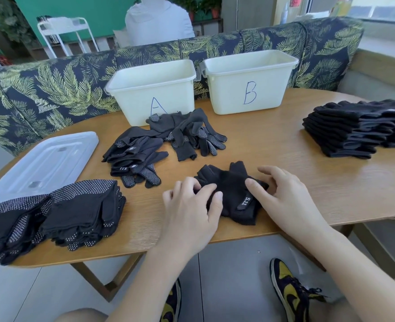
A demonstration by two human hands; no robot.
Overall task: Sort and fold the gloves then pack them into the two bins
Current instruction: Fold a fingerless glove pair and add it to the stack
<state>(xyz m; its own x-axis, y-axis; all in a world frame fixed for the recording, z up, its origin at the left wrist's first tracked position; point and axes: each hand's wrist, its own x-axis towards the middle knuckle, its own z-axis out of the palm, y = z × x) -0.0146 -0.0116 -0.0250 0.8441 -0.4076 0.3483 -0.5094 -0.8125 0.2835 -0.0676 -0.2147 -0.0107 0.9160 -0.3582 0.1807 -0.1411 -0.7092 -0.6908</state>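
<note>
Left hand [192, 203] pinched black glove [231, 194] edge for folding; right hand [282, 196] spread, fingertips pressed glove flat on table [296, 145].

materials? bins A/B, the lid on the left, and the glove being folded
Bin A and bin B: opaque cream plastic by the look, smooth, slightly glossy, moulded rims.
Lid: translucent, frosted plastic; the table shows faintly through it.
Glove under the left hand and right hand: black knit fabric, matte and fuzzy, with a sewn tag; fibre type unclear.
</note>
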